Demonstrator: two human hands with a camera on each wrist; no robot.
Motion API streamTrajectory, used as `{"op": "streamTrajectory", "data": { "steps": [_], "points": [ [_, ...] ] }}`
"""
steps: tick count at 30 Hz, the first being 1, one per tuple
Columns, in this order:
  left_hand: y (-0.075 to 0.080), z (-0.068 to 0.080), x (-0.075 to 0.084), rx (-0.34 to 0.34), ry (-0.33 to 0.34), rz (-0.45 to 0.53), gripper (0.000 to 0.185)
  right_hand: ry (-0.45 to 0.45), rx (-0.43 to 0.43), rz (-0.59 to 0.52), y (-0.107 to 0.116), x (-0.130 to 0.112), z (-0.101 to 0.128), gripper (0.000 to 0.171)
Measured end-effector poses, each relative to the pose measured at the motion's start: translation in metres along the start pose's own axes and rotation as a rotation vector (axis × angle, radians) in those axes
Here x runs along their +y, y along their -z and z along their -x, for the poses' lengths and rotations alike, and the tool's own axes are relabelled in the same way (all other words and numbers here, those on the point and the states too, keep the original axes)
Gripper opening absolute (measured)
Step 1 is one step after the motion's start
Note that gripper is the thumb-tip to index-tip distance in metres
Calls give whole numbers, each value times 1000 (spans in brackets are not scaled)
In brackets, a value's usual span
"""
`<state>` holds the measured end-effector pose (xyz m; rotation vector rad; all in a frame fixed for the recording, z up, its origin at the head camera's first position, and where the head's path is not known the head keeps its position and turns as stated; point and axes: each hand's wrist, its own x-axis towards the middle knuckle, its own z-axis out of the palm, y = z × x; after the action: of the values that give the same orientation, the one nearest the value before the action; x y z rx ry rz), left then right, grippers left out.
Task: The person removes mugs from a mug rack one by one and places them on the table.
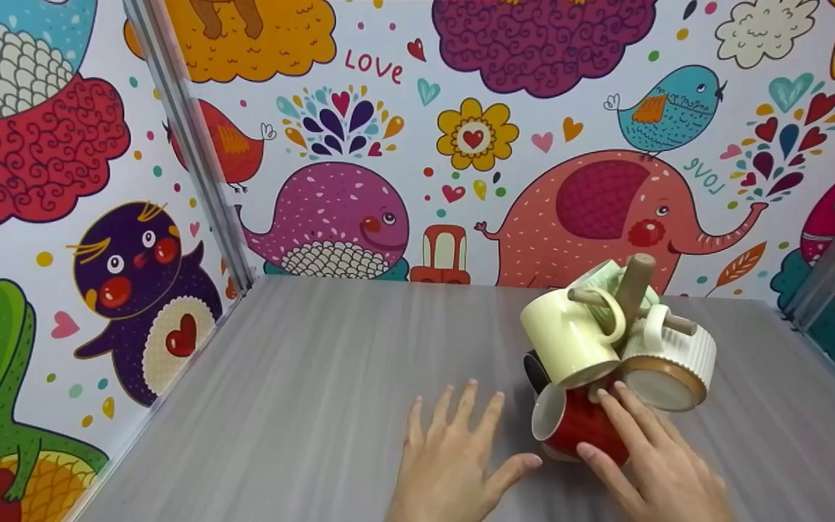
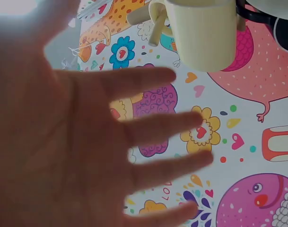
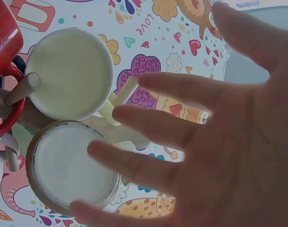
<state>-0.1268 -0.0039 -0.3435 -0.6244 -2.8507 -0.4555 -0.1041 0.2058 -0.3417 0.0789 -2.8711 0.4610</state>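
A wooden mug tree (image 1: 633, 284) stands on the table, hung with several mugs. A pale yellow mug (image 1: 568, 339) hangs upper left and a ribbed white mug (image 1: 671, 362) with a tan base band upper right. Below them a red mug (image 1: 586, 426) hangs with its white inside facing left. My right hand (image 1: 667, 464), fingers spread and straight, overlaps the red mug's right side in the head view; nothing lies in its palm in the right wrist view. Left of the red mug my left hand (image 1: 450, 453) is spread with nothing in it.
Behind the yellow mug hangs a pale green mug (image 1: 601, 275). A black mug (image 1: 536, 371) shows partly at the tree's left. The grey table (image 1: 301, 377) meets walls printed with cartoon animals at the back and sides; a metal post (image 1: 193, 138) rises at the back left corner.
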Motion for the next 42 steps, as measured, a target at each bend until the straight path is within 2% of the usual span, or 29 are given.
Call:
{"op": "streamTrajectory", "data": {
  "steps": [4, 7, 10, 12, 17, 19, 22, 24, 27, 29, 31, 33, 35, 37, 39, 42],
  "points": [
    [3, 0, 0, 149, -143, -80, 64, 27, 229, -71, 4, -6, 4, 52],
    [3, 0, 0, 263, -221, -94, 48, 95, 403, -161, 7, -5, 6, 37],
    [4, 1, 0, 330, -287, -82, 38, 194, 525, -264, 10, 1, 5, 30],
    [4, 1, -1, 349, -321, -70, 34, 206, 563, -312, 12, 6, 5, 28],
    [4, 1, -1, 343, -345, -62, 32, 63, 565, -320, 16, 12, 7, 22],
    [4, 1, -1, 336, -345, -62, 32, 44, 573, -320, 17, 14, 7, 21],
    [4, 1, 0, 332, -348, -63, 33, 60, 644, -361, 17, 16, 4, 20],
    [4, 1, 0, 334, -350, -63, 33, 35, 721, -394, 16, 20, 1, 21],
    [3, 1, 1, 340, -353, -65, 34, -154, 790, -450, 13, 27, -6, 26],
    [4, 1, 1, 342, -356, -63, 33, -342, 777, -495, 10, 33, -12, 33],
    [4, 0, 2, 343, -360, -59, 33, -511, 715, -565, 5, 40, -17, 39],
    [4, 0, 2, 337, -361, -54, 32, -599, 673, -679, -1, 50, -23, 43],
    [4, 0, 3, 331, -361, -48, 32, -611, 632, -861, -8, 59, -29, 46],
    [3, 0, 3, 332, -363, -49, 32, -581, 578, -1091, -14, 68, -33, 41],
    [3, 0, 4, 339, -368, -53, 32, -504, 498, -1350, -20, 78, -35, 38],
    [2, 0, 4, 354, -375, -63, 31, -388, 309, -1622, -25, 90, -36, 47]
  ]
}}
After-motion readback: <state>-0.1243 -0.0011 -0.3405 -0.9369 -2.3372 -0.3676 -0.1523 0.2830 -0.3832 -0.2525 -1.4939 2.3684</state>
